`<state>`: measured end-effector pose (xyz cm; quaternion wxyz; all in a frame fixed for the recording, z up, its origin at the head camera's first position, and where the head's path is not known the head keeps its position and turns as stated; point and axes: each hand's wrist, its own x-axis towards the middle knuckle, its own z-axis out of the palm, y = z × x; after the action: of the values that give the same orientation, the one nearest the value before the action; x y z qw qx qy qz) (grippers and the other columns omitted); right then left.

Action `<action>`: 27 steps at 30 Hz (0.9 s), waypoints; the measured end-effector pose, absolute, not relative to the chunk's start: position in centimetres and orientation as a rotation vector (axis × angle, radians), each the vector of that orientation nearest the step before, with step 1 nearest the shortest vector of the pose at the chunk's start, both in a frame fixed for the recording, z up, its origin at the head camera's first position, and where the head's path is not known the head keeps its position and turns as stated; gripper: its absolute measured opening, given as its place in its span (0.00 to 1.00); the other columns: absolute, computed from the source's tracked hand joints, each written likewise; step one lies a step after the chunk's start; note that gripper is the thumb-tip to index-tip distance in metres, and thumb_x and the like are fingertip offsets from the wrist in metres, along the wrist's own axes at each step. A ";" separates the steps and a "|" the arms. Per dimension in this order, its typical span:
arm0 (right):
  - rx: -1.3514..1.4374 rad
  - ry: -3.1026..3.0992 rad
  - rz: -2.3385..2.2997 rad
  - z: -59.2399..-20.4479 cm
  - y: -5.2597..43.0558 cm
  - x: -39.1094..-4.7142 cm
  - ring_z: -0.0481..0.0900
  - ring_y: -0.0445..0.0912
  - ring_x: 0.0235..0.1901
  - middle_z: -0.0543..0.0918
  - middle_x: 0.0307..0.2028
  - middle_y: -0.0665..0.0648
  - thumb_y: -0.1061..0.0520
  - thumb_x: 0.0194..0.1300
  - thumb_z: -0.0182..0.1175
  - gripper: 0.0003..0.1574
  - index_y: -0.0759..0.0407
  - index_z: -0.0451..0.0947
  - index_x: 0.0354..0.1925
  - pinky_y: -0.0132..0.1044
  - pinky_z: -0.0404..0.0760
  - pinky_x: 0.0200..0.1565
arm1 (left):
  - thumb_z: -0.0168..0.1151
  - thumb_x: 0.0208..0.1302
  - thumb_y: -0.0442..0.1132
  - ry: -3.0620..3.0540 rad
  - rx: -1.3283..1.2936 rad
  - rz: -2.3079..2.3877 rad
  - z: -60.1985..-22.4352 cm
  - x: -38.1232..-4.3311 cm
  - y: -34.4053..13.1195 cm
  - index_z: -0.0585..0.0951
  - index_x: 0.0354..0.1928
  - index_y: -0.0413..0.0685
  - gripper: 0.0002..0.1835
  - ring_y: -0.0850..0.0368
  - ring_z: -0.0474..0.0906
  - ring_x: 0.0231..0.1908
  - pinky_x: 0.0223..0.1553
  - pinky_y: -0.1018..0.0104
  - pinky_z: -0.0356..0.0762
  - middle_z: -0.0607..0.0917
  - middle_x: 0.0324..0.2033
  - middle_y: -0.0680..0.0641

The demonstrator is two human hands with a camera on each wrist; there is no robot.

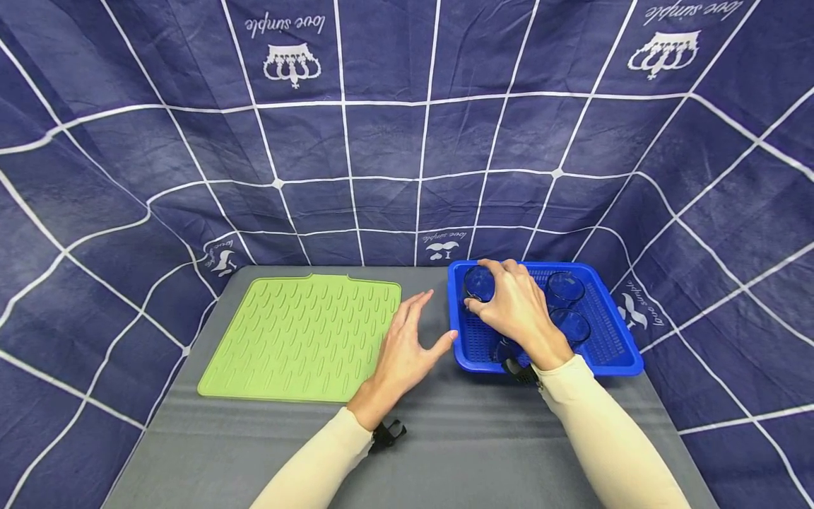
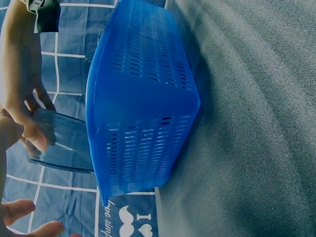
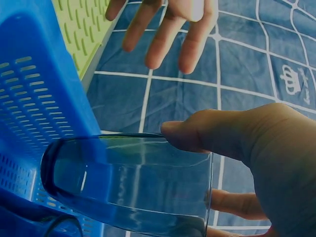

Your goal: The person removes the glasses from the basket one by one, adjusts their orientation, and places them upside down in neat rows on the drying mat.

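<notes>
My right hand (image 1: 518, 304) grips a clear drinking glass (image 1: 478, 284) near its rim, thumb on one side and fingers on the other. In the right wrist view the glass (image 3: 131, 182) is tilted, its thick base by the basket's inner wall. The blue plastic basket (image 1: 626, 363) also holds several more glasses (image 1: 566, 286), partly hidden under my right hand and wrist. My left hand (image 1: 407, 350) hovers between the green mat and the basket, fingers extended and thumb apart, holding nothing.
A light green ridged drying mat (image 1: 299, 339) lies on the left of the grey cloth-covered table (image 1: 439, 452). A blue curtain with white lines (image 1: 388, 141) encloses the back and sides. The basket's raised walls stand close to the right-hand curtain.
</notes>
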<state>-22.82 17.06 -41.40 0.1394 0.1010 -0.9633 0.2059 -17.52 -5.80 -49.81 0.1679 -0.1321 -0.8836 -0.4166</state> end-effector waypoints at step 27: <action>0.318 -2.656 0.662 -40.3 16.9 -20.8 0.87 0.69 0.63 0.90 0.61 0.67 0.40 0.58 0.87 0.51 0.52 0.85 0.75 0.70 0.88 0.56 | 0.84 0.67 0.59 -2.463 -0.379 -1.233 -49.8 -19.0 -4.9 0.77 0.85 0.58 0.47 0.43 0.85 0.74 0.74 0.41 0.86 0.84 0.77 0.45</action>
<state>-20.84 16.90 -40.33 0.1920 0.1132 -0.9459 0.2357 -19.00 -4.86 -49.83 0.1796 -0.1342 -0.8715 -0.4362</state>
